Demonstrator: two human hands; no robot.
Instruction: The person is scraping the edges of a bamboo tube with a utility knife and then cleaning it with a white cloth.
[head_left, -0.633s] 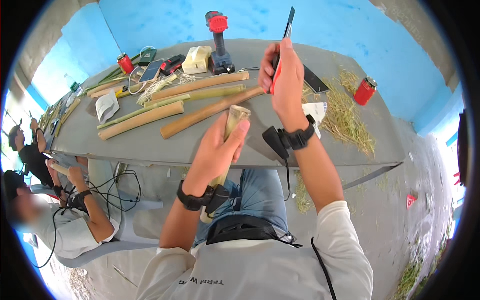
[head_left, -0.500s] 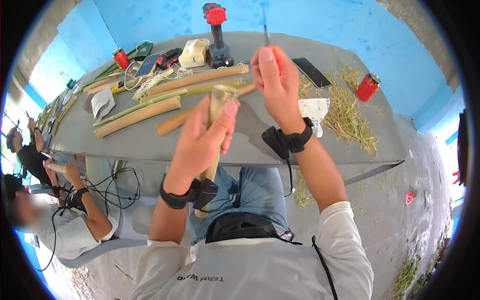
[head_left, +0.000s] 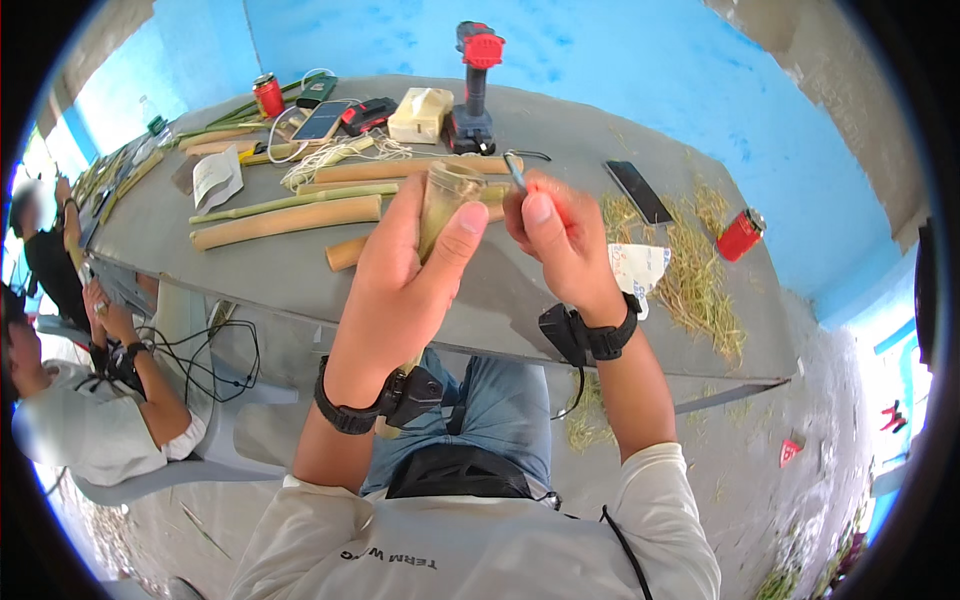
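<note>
My left hand [head_left: 405, 255] is wrapped around an upright bamboo tube [head_left: 453, 185], its open upper end toward the table and its lower part running down past my wrist. In my right hand [head_left: 562, 235] is a thin, narrow, blade-like metal tool [head_left: 515, 170], its handle hidden in my closed fingers. Its tip sticks up just right of the tube's rim, apart from it as far as I can see. Behind my hands lie several bamboo pieces, one thick tan length [head_left: 290, 222] at the left and another [head_left: 400, 170] farther back.
A red-and-black cordless drill [head_left: 476, 90] stands at the back, near a tissue pack [head_left: 420, 115] and white string [head_left: 345, 152]. To the right are a black phone [head_left: 638, 192], shavings [head_left: 695, 290] and a red can [head_left: 740, 235]. A co-worker [head_left: 110, 410] sits at the left.
My right hand has come down toward the tube's rim, and the tool, raised high before, is now beside it. The view has shifted slightly. My left hand still grips the tube.
</note>
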